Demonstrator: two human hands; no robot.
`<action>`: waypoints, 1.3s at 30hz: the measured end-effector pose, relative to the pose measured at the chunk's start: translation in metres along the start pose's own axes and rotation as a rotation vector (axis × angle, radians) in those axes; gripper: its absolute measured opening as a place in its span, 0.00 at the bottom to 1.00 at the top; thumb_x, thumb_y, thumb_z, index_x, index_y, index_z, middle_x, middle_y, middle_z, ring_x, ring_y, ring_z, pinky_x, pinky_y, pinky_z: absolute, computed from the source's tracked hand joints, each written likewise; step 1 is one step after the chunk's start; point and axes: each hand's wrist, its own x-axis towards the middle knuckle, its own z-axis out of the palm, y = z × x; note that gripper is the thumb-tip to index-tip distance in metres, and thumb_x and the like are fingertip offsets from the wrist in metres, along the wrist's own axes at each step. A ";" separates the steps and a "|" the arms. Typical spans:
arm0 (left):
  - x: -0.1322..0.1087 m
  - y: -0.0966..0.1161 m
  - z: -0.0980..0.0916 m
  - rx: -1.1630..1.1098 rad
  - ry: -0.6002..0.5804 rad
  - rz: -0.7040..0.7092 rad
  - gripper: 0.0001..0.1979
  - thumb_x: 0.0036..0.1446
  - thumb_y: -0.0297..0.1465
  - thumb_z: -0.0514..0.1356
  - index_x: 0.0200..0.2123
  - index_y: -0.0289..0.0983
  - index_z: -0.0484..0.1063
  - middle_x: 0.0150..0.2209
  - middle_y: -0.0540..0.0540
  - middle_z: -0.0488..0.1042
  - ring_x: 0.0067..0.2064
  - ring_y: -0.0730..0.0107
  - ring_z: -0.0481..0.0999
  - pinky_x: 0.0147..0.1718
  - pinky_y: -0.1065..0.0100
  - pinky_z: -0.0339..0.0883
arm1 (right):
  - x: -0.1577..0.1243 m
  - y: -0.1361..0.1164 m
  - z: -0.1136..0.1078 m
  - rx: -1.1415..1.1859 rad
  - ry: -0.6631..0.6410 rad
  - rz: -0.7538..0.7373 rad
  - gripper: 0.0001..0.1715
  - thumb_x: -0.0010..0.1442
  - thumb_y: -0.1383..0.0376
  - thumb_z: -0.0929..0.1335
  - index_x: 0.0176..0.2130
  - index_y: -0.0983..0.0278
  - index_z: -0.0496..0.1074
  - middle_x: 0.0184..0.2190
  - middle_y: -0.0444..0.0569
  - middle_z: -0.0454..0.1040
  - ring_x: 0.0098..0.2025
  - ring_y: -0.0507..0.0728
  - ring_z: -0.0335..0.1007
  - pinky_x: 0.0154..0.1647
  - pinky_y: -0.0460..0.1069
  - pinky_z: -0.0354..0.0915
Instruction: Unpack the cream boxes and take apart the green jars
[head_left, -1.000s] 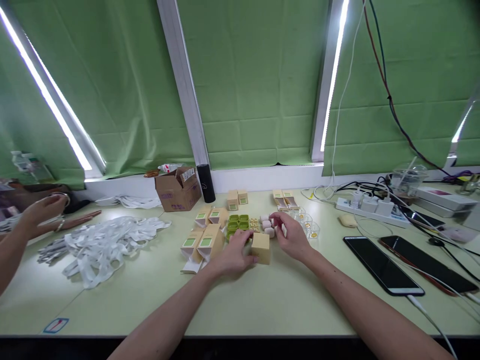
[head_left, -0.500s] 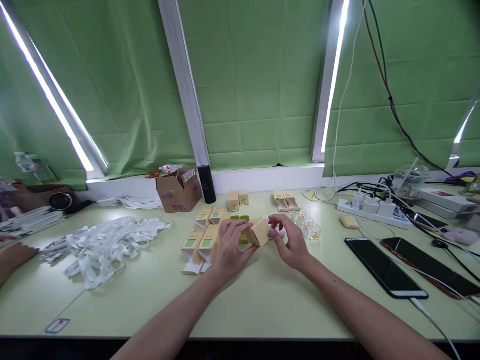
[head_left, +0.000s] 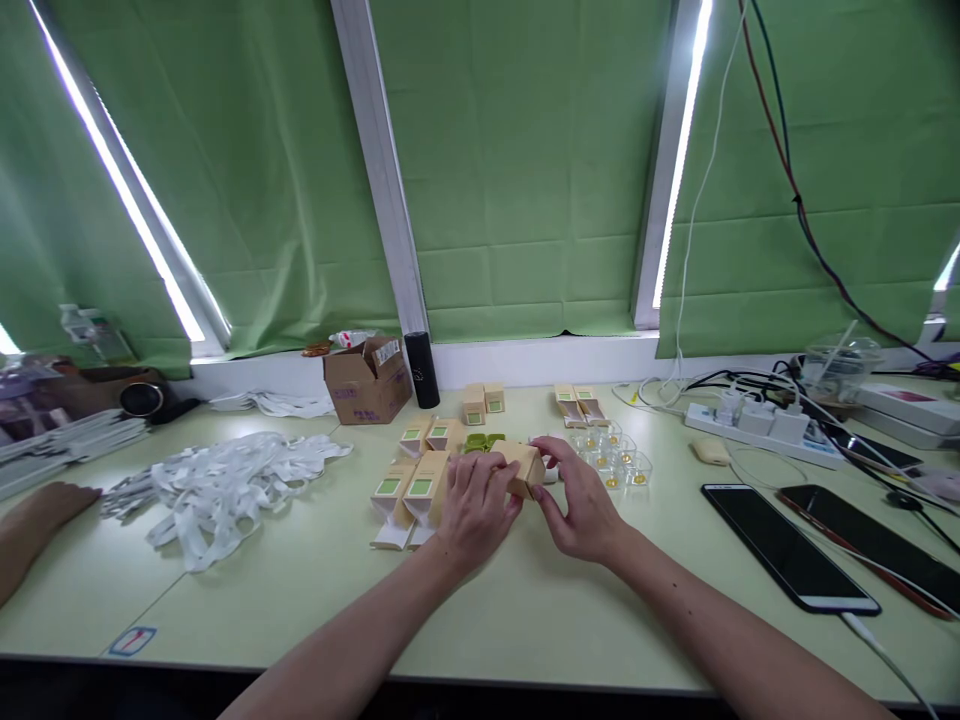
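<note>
Between my hands is a small tan cardboard box (head_left: 525, 467), held above the table. My left hand (head_left: 477, 505) wraps round its left side, fingers over the top. On the other side, my right hand (head_left: 576, 500) grips the box's right end between thumb and fingers. Several tan boxes with green labels (head_left: 420, 487) lie left of my left hand, the near ones with white-lined flaps open. Behind the held box sit green pieces (head_left: 484, 442). Right of my right hand stand several clear cups with yellow bottoms (head_left: 615, 457).
A heap of white straps (head_left: 240, 490) lies at left, near another person's hand (head_left: 67, 498). At the back stand a brown carton (head_left: 367, 382), a black cylinder (head_left: 421, 370) and more small boxes (head_left: 484, 403). A charging phone (head_left: 787, 548) and a power strip (head_left: 761, 435) are at right.
The tan box has turned in my hands. My right fingers, beside its end before, now grip it. The view has shifted slightly, and the other person's hand reaches further in.
</note>
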 end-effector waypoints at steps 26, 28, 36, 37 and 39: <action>-0.013 0.002 0.010 -0.351 -0.285 -0.284 0.27 0.57 0.24 0.65 0.57 0.40 0.62 0.54 0.37 0.73 0.56 0.51 0.74 0.52 0.50 0.75 | -0.003 0.008 0.008 -0.005 0.006 0.176 0.31 0.68 0.69 0.62 0.67 0.58 0.54 0.55 0.58 0.73 0.41 0.60 0.79 0.39 0.56 0.77; -0.013 0.001 0.011 -0.384 -0.303 -0.314 0.27 0.57 0.24 0.66 0.57 0.40 0.62 0.54 0.37 0.72 0.57 0.51 0.74 0.53 0.49 0.74 | -0.002 0.010 0.006 0.015 0.045 0.204 0.27 0.71 0.69 0.59 0.66 0.57 0.55 0.56 0.58 0.73 0.39 0.58 0.79 0.36 0.54 0.76; -0.020 -0.003 0.015 -0.506 -0.343 -0.450 0.28 0.63 0.30 0.64 0.62 0.43 0.57 0.57 0.38 0.71 0.59 0.54 0.74 0.55 0.51 0.74 | 0.003 0.015 0.000 0.127 0.177 0.313 0.17 0.76 0.61 0.59 0.61 0.57 0.60 0.59 0.58 0.73 0.29 0.52 0.75 0.29 0.51 0.74; -0.020 -0.003 0.015 -0.515 -0.343 -0.455 0.27 0.64 0.31 0.64 0.62 0.43 0.57 0.57 0.38 0.71 0.58 0.55 0.75 0.54 0.52 0.75 | 0.004 0.015 0.000 0.123 0.179 0.311 0.17 0.76 0.60 0.60 0.61 0.57 0.60 0.59 0.57 0.73 0.30 0.52 0.77 0.29 0.50 0.75; -0.019 -0.003 0.013 -0.531 -0.345 -0.440 0.24 0.65 0.30 0.63 0.61 0.43 0.58 0.56 0.39 0.71 0.57 0.57 0.76 0.53 0.53 0.75 | 0.005 0.017 -0.002 0.082 0.196 0.280 0.17 0.75 0.60 0.62 0.61 0.57 0.61 0.59 0.58 0.73 0.37 0.56 0.80 0.33 0.52 0.77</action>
